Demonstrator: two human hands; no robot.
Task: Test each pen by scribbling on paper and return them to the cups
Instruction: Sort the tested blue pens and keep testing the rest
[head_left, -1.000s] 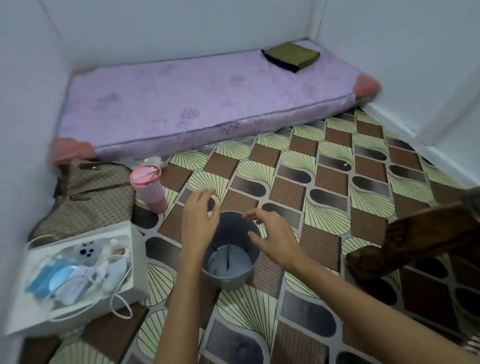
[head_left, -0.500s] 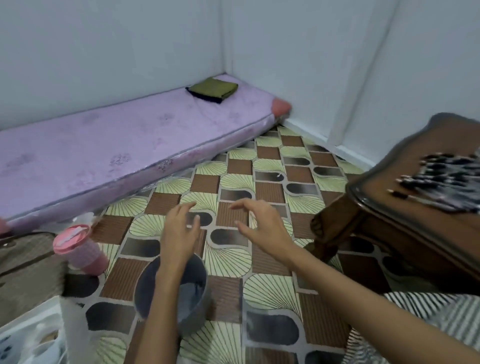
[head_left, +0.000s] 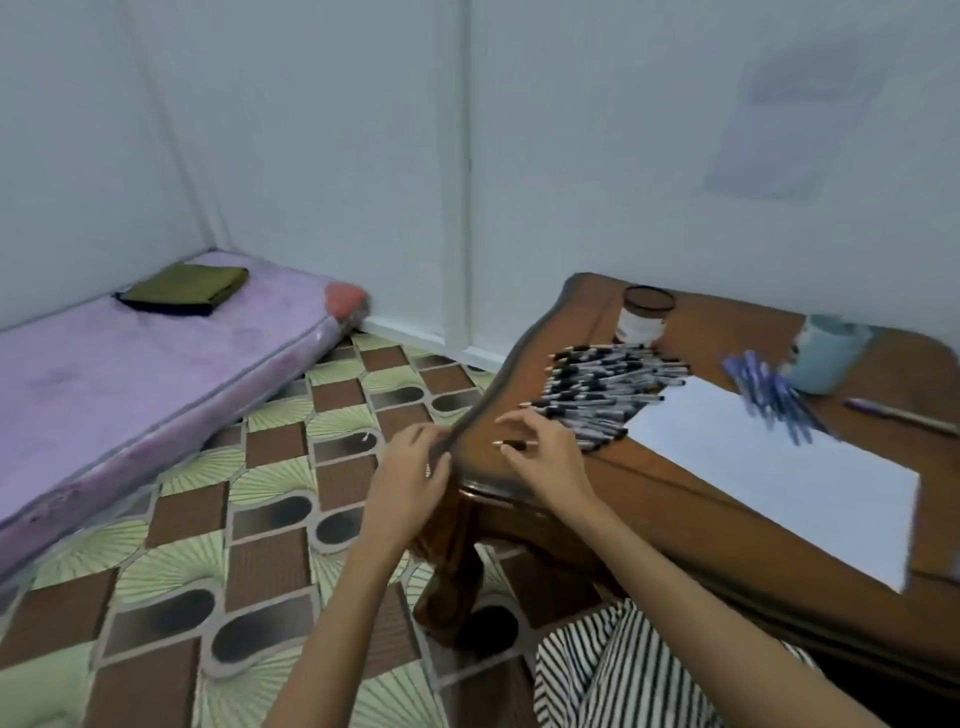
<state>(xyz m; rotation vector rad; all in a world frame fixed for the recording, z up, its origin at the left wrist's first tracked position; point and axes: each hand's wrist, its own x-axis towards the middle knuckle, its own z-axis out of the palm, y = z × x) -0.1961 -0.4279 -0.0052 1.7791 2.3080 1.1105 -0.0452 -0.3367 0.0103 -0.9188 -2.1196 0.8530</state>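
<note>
A heap of black-and-white pens (head_left: 608, 395) lies on the brown wooden table (head_left: 727, 530), next to a white sheet of paper (head_left: 769, 467). A bunch of blue pens (head_left: 774, 395) rests on the paper's far edge. Behind them stand a brown-rimmed cup (head_left: 644, 317) and a light blue cup (head_left: 826, 353). My right hand (head_left: 545, 457) is over the table's near corner, thumb and fingers pinching one black pen (head_left: 514, 444) that lies almost flat. My left hand (head_left: 410, 473) holds nothing and touches the table's edge with loose fingers.
A single pen (head_left: 898, 415) lies at the table's right. A purple mattress (head_left: 130, 384) with a folded green cloth (head_left: 187, 288) lines the left wall. The patterned floor (head_left: 260, 519) lies between them. My striped clothing (head_left: 623, 670) is below the table.
The view swung right, from the grey bucket on the floor to the table. Both hands left the bucket and reached the table corner; the right hand closed on a pen.
</note>
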